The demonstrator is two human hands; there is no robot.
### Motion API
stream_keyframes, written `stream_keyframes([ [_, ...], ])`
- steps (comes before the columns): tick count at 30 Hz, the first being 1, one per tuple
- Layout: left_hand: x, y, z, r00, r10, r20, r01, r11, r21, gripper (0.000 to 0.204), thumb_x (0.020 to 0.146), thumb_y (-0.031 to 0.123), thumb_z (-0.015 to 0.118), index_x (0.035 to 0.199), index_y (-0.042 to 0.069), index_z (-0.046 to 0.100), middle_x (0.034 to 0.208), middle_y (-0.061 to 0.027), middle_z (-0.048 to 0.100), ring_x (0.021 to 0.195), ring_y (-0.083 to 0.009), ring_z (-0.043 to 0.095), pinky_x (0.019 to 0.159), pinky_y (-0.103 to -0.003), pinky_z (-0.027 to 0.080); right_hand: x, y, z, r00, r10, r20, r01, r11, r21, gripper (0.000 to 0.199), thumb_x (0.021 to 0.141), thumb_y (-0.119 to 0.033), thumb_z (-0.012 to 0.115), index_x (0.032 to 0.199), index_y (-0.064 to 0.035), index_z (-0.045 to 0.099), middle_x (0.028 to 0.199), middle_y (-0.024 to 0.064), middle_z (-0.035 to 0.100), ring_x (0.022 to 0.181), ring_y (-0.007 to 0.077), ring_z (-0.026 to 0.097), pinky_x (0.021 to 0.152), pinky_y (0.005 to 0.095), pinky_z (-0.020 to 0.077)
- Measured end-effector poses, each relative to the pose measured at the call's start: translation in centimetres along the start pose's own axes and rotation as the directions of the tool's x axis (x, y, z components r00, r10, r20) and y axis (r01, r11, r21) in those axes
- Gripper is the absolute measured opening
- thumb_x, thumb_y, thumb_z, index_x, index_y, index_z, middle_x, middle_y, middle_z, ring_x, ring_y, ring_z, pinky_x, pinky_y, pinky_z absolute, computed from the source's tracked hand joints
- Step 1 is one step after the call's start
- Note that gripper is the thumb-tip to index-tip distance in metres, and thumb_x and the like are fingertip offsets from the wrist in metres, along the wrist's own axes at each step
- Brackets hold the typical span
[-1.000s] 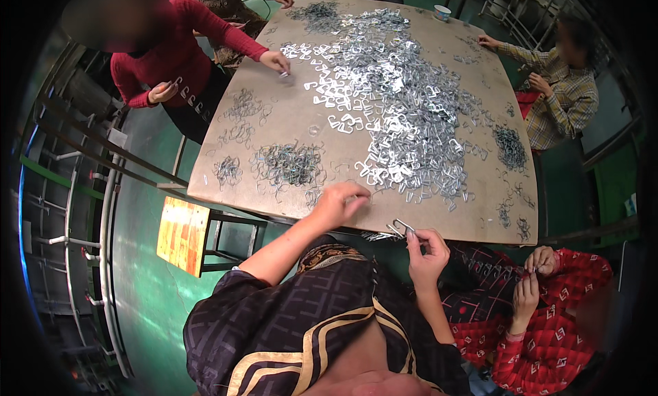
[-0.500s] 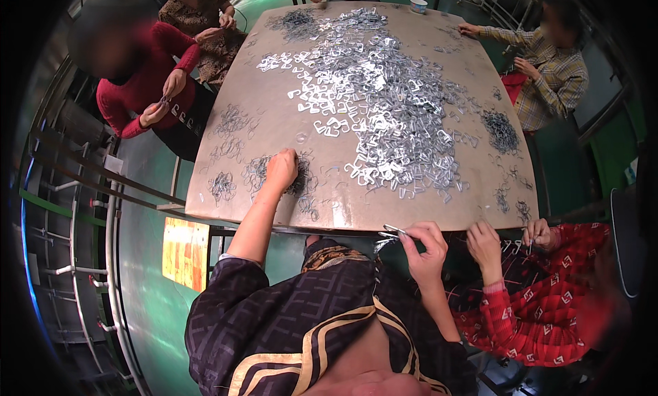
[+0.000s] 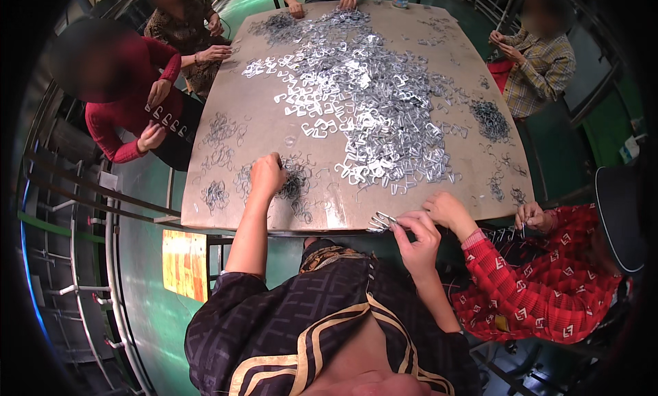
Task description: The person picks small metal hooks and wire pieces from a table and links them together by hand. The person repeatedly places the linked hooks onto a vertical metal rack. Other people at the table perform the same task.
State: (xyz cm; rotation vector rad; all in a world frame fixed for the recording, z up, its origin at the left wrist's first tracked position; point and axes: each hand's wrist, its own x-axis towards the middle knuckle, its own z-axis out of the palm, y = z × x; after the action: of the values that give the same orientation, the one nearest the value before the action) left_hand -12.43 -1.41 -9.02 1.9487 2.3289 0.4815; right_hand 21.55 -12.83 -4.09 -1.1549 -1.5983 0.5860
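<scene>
While my left grip [image 3: 266, 177] is down among the thin wire pieces [image 3: 295, 185] near the left part of the bench's [image 3: 356, 211] near edge, its fingers are curled in, and I cannot tell whether they have closed on a piece. My right grip [image 3: 419, 235] is clamped on a small fan of metal hooks [image 3: 379, 223], held out at the near edge, right of its middle. A large heap of silvery hooks [image 3: 384, 115] runs from the far edge down the middle, and a smaller cluster of wire [image 3: 214, 194] lies by the near left corner.

The wire pieces overlap, so I judge that lifting one could drag up several tangled together, or scatter them toward the left edge. The hooks in my right grip look pinched only at one end; if the pinch slackens, they could swing or slip off past the near edge to the floor. A neighbour's hand [image 3: 444, 208], just beside mine over that edge, could knock them loose if either of us moves sideways without looking.
</scene>
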Motion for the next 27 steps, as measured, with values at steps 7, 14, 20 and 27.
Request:
stream_keyframes([
  [7, -4.3, 8.6, -5.7, 0.895, 0.416, 0.161, -0.082, 0.508, -0.857, 0.012, 0.072, 0.006, 0.072, 0.08, 0.003, 0.064, 0.079, -0.0063, 0.063, 0.075, -0.0214, 0.061, 0.072, -0.033, 0.048, -0.3, 0.5, 0.3, 0.998, 0.049, -0.029, -0.046, 0.995, 0.094, 0.013, 0.074, 0.009, 0.069, 0.085, 0.0052, 0.066, 0.084, 0.0096, 0.062, 0.07, 0.0141, 0.065, 0.062, 0.0238, 0.053],
  [14, -8.7, 16.4, -5.8, 0.721, 0.693, 0.005, -0.33, 0.349, -0.877, 0.011, 0.073, 0.006, 0.073, 0.079, 0.003, 0.064, 0.093, -0.009, 0.061, 0.091, -0.0211, 0.057, 0.084, -0.034, 0.043, -0.8, -0.7, -0.5, 0.994, 0.072, -0.08, -0.069, 0.996, 0.048, 0.012, 0.073, 0.005, 0.07, 0.083, 0.0029, 0.066, 0.083, 0.0089, 0.062, 0.068, 0.0173, 0.064, 0.06, 0.0266, 0.0517],
  [20, -9.0, 18.9, -5.0, 0.701, 0.712, 0.023, -0.312, 0.336, -0.889, 0.01, 0.075, 0.006, 0.071, 0.08, 0.003, 0.063, 0.093, -0.0093, 0.061, 0.092, -0.0216, 0.058, 0.085, -0.034, 0.043, -2.1, -0.8, -1.6, 0.981, 0.112, -0.156, -0.111, 0.994, 0.012, 0.011, 0.073, 0.004, 0.071, 0.082, 0.0021, 0.066, 0.083, 0.0084, 0.062, 0.069, 0.0183, 0.064, 0.061, 0.0275, 0.052],
  [27, -9.9, 23.2, -4.8, 0.501, 0.866, -0.016, -0.276, 0.142, -0.951, 0.011, 0.077, -0.004, 0.066, 0.084, 0.0, 0.058, 0.09, -0.0119, 0.065, 0.085, -0.0213, 0.062, 0.079, -0.031, 0.047, -4.1, -2.9, -4.0, 0.914, 0.077, -0.399, -0.108, 0.993, -0.055, 0.013, 0.071, 0.002, 0.072, 0.083, -0.0004, 0.066, 0.084, 0.0084, 0.062, 0.07, 0.0191, 0.064, 0.062, 0.0296, 0.0521],
])
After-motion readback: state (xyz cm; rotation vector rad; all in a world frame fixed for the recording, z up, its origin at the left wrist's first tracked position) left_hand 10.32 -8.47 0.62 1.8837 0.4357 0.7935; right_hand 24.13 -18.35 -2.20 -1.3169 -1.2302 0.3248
